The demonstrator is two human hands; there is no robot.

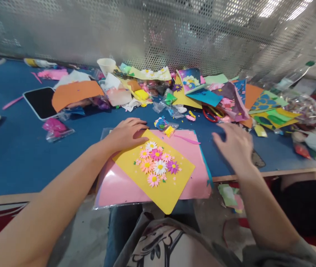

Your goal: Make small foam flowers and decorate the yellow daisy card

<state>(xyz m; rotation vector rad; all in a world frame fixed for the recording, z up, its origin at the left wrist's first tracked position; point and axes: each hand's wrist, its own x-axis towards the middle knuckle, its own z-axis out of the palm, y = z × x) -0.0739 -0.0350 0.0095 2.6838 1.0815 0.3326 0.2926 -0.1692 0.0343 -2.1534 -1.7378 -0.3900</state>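
A yellow sheet (174,193) bearing several pink, white and purple clay flowers (160,167) lies slanted on a pink sheet (119,185) in a clear sleeve. My left hand (128,135) rests at the yellow sheet's upper left edge, fingers spread, holding nothing. My right hand (234,144) is over the blue table to the right of the sheets, a little blurred, its fingers apart and nothing in them. A pink tool (187,139) lies on the pink sheet's upper part, beside a small bag of yellow clay (169,131) and a multicoloured lump (161,122).
Along the back of the blue table (16,155) lie coloured sheets, clay bags, a paper cup (106,66) and red-handled scissors (210,114). A phone (41,103) is at left. Another dark device (258,159) lies beside my right hand. Another person sits at far right.
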